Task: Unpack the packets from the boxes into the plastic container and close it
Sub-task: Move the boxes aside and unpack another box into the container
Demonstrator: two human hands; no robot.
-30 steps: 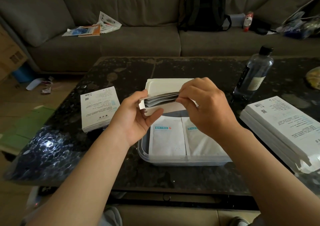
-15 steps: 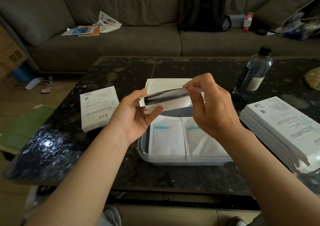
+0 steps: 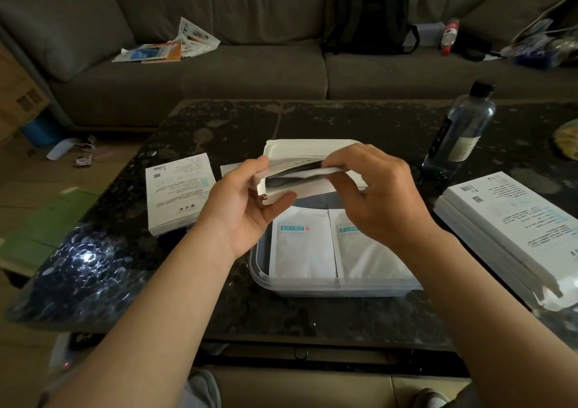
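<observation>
My left hand (image 3: pixel 247 210) gripped the box (image 3: pixel 312 190) above the plastic container (image 3: pixel 328 290); my right hand (image 3: pixel 381 201) pinched the packets (image 3: pixel 283 182) at its open mouth.

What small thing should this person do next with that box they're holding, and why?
Probably draw the packets out with the right hand and lay them in the container. The left hand grips the open box above the container, the right hand pinches its open edge, grey packets show inside, and there looks to be room over the two packets already lying there.
</observation>
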